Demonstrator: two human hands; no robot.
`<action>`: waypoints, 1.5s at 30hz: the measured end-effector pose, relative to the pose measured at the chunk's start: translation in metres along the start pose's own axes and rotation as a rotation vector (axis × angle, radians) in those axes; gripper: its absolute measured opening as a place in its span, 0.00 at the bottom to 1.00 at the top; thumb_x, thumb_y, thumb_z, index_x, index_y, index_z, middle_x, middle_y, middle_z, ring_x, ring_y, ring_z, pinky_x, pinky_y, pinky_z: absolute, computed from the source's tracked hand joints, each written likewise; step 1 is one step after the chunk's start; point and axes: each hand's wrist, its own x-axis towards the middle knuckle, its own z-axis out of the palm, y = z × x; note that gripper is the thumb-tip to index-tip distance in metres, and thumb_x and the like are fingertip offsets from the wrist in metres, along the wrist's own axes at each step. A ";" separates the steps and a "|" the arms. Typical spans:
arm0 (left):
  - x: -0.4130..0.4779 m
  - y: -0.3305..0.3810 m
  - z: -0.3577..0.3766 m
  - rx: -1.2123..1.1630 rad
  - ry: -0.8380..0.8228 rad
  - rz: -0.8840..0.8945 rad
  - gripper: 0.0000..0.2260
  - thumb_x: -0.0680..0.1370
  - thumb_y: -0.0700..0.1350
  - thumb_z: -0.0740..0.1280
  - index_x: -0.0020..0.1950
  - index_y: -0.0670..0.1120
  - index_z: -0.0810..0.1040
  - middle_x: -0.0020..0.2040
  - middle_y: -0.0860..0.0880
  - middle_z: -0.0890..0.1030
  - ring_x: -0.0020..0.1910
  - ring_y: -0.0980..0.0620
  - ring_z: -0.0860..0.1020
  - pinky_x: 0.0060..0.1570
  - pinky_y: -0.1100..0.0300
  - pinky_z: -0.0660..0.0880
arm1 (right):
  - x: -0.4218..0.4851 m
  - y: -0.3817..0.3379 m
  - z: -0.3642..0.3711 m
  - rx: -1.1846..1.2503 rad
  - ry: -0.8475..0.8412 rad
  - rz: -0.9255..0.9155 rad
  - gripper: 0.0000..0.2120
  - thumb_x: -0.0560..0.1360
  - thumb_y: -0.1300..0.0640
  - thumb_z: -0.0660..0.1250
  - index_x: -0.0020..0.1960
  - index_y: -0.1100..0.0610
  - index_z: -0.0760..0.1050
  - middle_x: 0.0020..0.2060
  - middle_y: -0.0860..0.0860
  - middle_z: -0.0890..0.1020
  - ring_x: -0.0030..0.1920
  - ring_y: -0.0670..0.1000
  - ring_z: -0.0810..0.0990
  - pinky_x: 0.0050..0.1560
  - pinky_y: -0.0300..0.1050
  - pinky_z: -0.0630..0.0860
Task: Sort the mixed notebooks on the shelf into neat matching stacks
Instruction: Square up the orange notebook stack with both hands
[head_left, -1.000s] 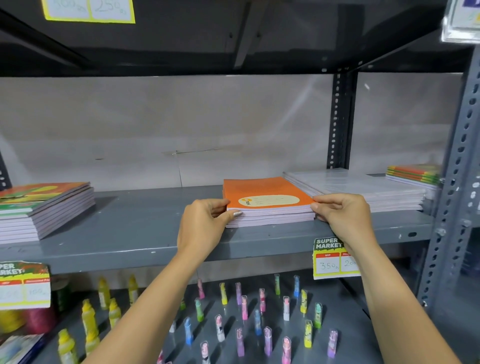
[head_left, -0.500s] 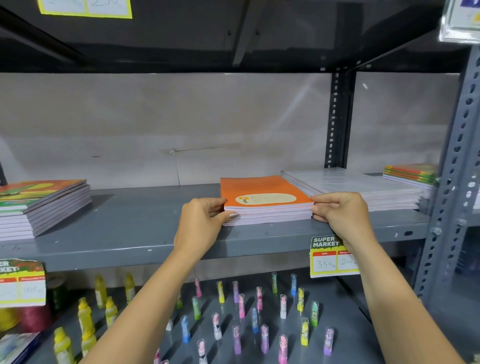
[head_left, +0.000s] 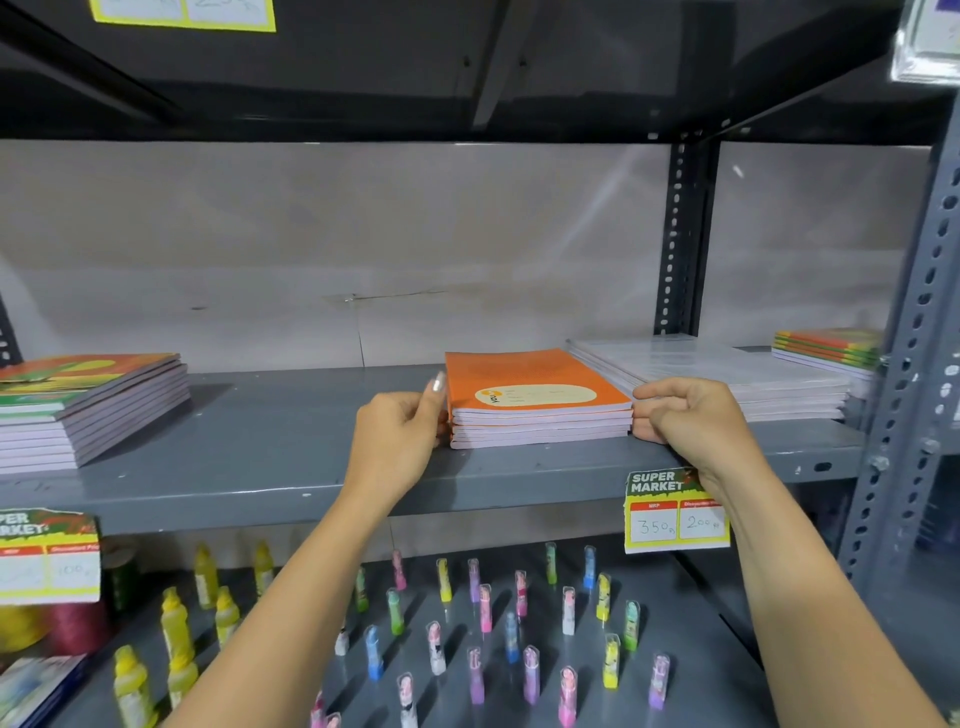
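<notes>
A stack of orange notebooks (head_left: 535, 387) lies flat in the middle of the grey shelf (head_left: 270, 457). My left hand (head_left: 400, 431) presses against the stack's left side, thumb raised along the edge. My right hand (head_left: 685, 415) is curled against its right side, fingers touching the spines. A stack of white notebooks (head_left: 727, 374) sits just to the right, touching the orange one. A mixed green and orange stack (head_left: 88, 400) rests at the far left. A small striped stack (head_left: 826, 348) sits at the far right.
An upright post (head_left: 680, 239) stands behind the white stack, and a perforated post (head_left: 914, 364) at the right. Price tags (head_left: 675, 512) hang from the shelf's front edge. Several small coloured bottles (head_left: 483, 603) stand on the lower shelf.
Both hands have shifted from gripping the stack's front corners to pressing flat on its left and right sides. The stack looks squarer.
</notes>
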 end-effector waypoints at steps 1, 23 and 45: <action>0.000 -0.001 0.000 0.024 -0.018 0.010 0.27 0.75 0.61 0.60 0.39 0.36 0.81 0.39 0.38 0.85 0.42 0.38 0.83 0.49 0.40 0.80 | 0.000 0.000 0.000 0.008 -0.007 0.007 0.15 0.73 0.74 0.59 0.53 0.62 0.78 0.43 0.56 0.85 0.45 0.52 0.85 0.43 0.40 0.83; -0.006 0.002 -0.002 0.225 -0.068 0.158 0.20 0.74 0.30 0.58 0.57 0.47 0.82 0.48 0.46 0.86 0.45 0.44 0.83 0.50 0.54 0.81 | 0.004 0.000 -0.001 -0.035 -0.023 0.000 0.11 0.74 0.70 0.63 0.45 0.59 0.82 0.45 0.59 0.85 0.47 0.54 0.85 0.43 0.40 0.82; 0.067 0.009 0.034 -0.692 -0.296 -0.664 0.44 0.64 0.74 0.55 0.72 0.48 0.65 0.61 0.41 0.80 0.49 0.39 0.84 0.42 0.43 0.81 | 0.015 -0.037 0.038 0.247 -0.337 0.267 0.29 0.78 0.44 0.58 0.72 0.62 0.63 0.63 0.52 0.74 0.52 0.46 0.76 0.52 0.47 0.73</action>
